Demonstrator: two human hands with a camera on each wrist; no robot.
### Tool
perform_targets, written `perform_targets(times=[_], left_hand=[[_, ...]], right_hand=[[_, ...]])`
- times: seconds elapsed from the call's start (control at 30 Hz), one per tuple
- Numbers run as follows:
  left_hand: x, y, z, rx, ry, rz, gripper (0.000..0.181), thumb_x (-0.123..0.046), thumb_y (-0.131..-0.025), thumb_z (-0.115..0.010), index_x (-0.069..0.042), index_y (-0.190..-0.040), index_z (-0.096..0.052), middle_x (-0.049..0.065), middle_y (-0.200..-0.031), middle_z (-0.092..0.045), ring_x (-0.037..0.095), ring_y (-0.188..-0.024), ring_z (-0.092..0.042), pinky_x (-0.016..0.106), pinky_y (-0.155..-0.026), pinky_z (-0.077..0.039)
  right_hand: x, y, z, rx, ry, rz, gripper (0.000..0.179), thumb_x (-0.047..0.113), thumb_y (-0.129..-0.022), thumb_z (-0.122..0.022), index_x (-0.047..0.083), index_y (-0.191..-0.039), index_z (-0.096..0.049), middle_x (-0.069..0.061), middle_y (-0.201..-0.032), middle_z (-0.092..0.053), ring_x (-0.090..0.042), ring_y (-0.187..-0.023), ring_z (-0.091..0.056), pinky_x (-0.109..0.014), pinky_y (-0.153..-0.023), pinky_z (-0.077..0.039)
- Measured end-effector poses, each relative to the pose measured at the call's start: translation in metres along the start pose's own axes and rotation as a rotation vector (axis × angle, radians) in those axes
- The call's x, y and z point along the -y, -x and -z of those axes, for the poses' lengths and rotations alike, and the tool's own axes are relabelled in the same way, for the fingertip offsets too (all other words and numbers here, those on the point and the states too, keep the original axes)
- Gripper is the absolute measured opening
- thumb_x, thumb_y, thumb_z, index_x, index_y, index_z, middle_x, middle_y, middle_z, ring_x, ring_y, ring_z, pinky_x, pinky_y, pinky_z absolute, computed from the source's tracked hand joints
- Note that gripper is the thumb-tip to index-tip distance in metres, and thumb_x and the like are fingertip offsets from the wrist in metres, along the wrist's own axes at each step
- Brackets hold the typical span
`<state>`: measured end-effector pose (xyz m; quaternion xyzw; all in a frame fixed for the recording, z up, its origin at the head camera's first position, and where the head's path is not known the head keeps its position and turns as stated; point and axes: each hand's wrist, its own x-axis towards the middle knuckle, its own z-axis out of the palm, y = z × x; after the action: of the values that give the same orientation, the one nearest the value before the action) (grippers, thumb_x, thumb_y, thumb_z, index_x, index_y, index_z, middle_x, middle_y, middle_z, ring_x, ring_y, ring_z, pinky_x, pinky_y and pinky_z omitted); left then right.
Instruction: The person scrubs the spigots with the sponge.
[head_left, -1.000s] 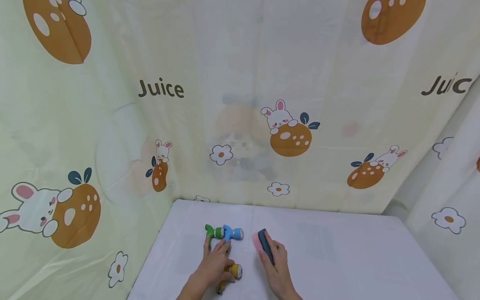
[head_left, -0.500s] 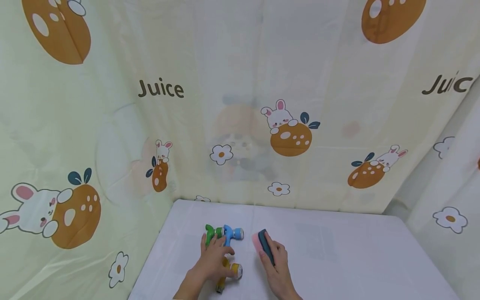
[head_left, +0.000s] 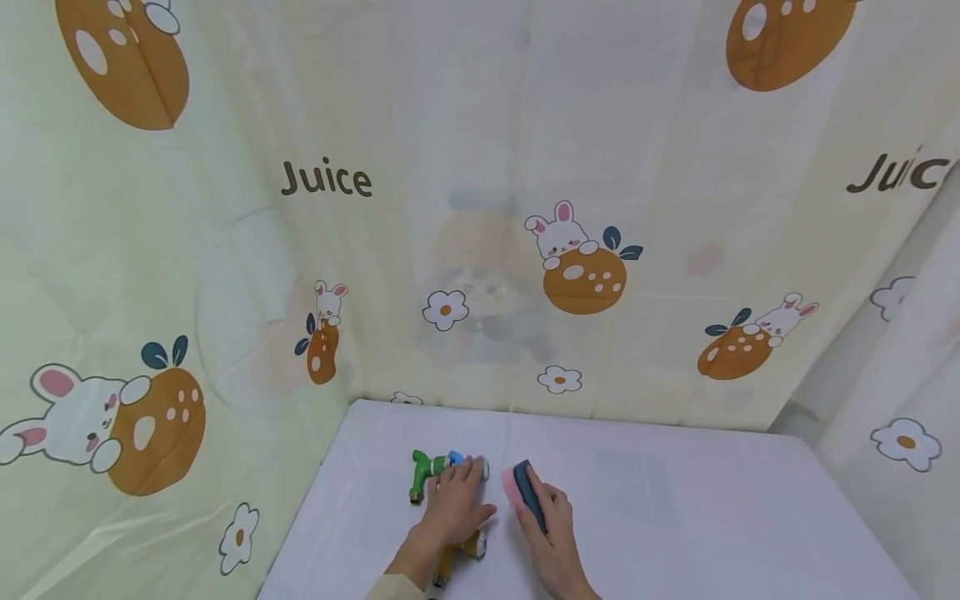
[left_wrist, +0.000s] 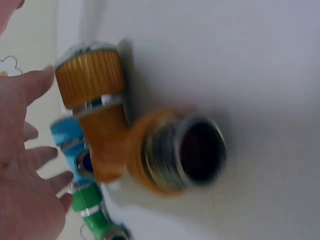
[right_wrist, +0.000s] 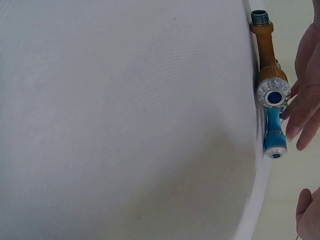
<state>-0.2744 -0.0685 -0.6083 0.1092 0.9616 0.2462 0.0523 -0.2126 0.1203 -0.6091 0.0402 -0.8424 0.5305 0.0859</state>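
Note:
Three tap-like hose nozzles with threaded ends lie on the white table. My left hand (head_left: 453,504) is spread palm down over the blue nozzle (head_left: 456,458), covering most of it. Left of the fingers, the green nozzle (head_left: 422,475) shows whole. Under the wrist lies the yellow-orange nozzle (head_left: 474,545); in the left wrist view its ribbed collar (left_wrist: 91,77) is beside the extended fingers. My right hand (head_left: 555,537) grips a pink and dark blue sponge-like block (head_left: 529,498), thumb on one side, fingers on the other. The right wrist view leaves this block out.
The white table (head_left: 712,508) extends to the right of both hands. Behind it and along both sides hangs a pale curtain (head_left: 465,250) printed with rabbits, oranges and flowers.
My left hand has moved right, off the green nozzle and over the blue one. My right hand stays nearly in place with the block.

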Motion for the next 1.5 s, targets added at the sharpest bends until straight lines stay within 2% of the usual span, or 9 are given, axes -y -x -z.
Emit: perform_targets(times=[0.13, 0.27, 0.47, 0.67, 0.8, 1.0, 1.13, 1.27, 1.5], left_hand=[[-0.008, -0.005, -0.005, 0.001, 0.026, 0.052, 0.082, -0.041, -0.097, -0.072, -0.013, -0.163, -0.033, 0.017, -0.166, -0.038, 0.048, -0.152, -0.032, 0.076, -0.117, -0.023], [-0.016, -0.006, -0.004, 0.011, 0.046, 0.04, 0.07, -0.037, -0.1, -0.069, -0.012, -0.159, -0.041, 0.015, -0.159, -0.045, 0.043, -0.148, -0.039, 0.073, -0.116, -0.028], [-0.021, -0.005, -0.007, -0.023, 0.048, 0.008, 0.038, -0.029, -0.096, -0.075, -0.022, -0.133, -0.069, 0.019, -0.147, -0.052, 0.043, -0.137, -0.05, 0.063, -0.114, -0.039], [-0.021, -0.009, -0.017, -0.058, 0.051, 0.076, 0.023, -0.024, -0.092, -0.079, -0.025, -0.114, -0.07, 0.013, -0.127, -0.063, 0.042, -0.129, -0.055, 0.066, -0.114, -0.031], [-0.019, -0.011, -0.019, -0.06, 0.039, 0.09, 0.031, -0.024, -0.092, -0.08, -0.021, -0.12, -0.067, 0.013, -0.127, -0.063, 0.039, -0.124, -0.057, 0.064, -0.115, -0.034], [-0.02, -0.012, -0.015, -0.038, 0.017, 0.093, 0.065, -0.024, -0.089, -0.082, -0.01, -0.147, -0.055, 0.019, -0.136, -0.063, 0.04, -0.129, -0.059, 0.061, -0.116, -0.039], [-0.02, -0.01, -0.013, -0.026, 0.003, 0.086, 0.068, -0.024, -0.091, -0.081, -0.009, -0.15, -0.05, 0.019, -0.138, -0.062, 0.039, -0.129, -0.059, 0.058, -0.116, -0.041], [-0.018, -0.006, -0.006, -0.037, 0.182, 0.063, 0.074, -0.024, -0.094, -0.078, -0.01, -0.156, -0.041, 0.02, -0.15, -0.054, 0.039, -0.136, -0.055, 0.059, -0.115, -0.043], [-0.014, 0.003, 0.015, 0.006, 0.704, -0.053, 0.096, -0.026, -0.085, -0.088, -0.028, -0.162, -0.03, 0.012, -0.152, -0.051, 0.038, -0.142, -0.052, 0.053, -0.114, -0.046]], right_hand=[[0.0, -0.001, 0.001, 0.01, 0.008, -0.019, 0.057, 0.044, -0.109, -0.051, 0.029, -0.162, -0.038, -0.014, -0.144, -0.045, -0.027, -0.123, -0.042, -0.041, -0.095, -0.04], [-0.001, -0.001, 0.002, -0.002, 0.013, -0.016, 0.056, 0.044, -0.108, -0.053, 0.03, -0.161, -0.039, -0.014, -0.143, -0.045, -0.027, -0.122, -0.043, -0.041, -0.094, -0.04], [-0.002, 0.001, 0.003, -0.007, 0.01, 0.006, 0.055, 0.042, -0.109, -0.052, 0.03, -0.161, -0.039, -0.013, -0.142, -0.045, -0.026, -0.121, -0.042, -0.04, -0.093, -0.041], [-0.002, 0.001, 0.004, -0.009, -0.01, -0.004, 0.056, 0.041, -0.108, -0.053, 0.03, -0.161, -0.04, -0.013, -0.142, -0.046, -0.025, -0.121, -0.041, -0.039, -0.094, -0.04], [-0.004, 0.001, 0.005, -0.015, -0.006, 0.002, 0.055, 0.04, -0.108, -0.054, 0.029, -0.161, -0.04, -0.014, -0.141, -0.046, -0.025, -0.12, -0.042, -0.039, -0.093, -0.04], [-0.006, 0.001, 0.005, -0.019, -0.01, 0.011, 0.055, 0.039, -0.109, -0.053, 0.029, -0.161, -0.04, -0.014, -0.141, -0.046, -0.024, -0.119, -0.042, -0.038, -0.092, -0.039], [-0.006, 0.001, 0.004, -0.021, -0.01, 0.02, 0.055, 0.038, -0.108, -0.054, 0.028, -0.161, -0.04, -0.015, -0.14, -0.047, -0.024, -0.119, -0.042, -0.037, -0.092, -0.04], [-0.005, 0.001, 0.004, -0.019, -0.003, 0.007, 0.057, 0.04, -0.109, -0.053, 0.028, -0.162, -0.038, -0.016, -0.142, -0.045, -0.026, -0.121, -0.043, -0.04, -0.094, -0.042], [0.0, 0.003, 0.005, -0.013, -0.023, 0.001, 0.058, 0.041, -0.109, -0.052, 0.034, -0.163, -0.033, -0.013, -0.152, -0.039, -0.031, -0.133, -0.044, -0.053, -0.106, -0.044]])
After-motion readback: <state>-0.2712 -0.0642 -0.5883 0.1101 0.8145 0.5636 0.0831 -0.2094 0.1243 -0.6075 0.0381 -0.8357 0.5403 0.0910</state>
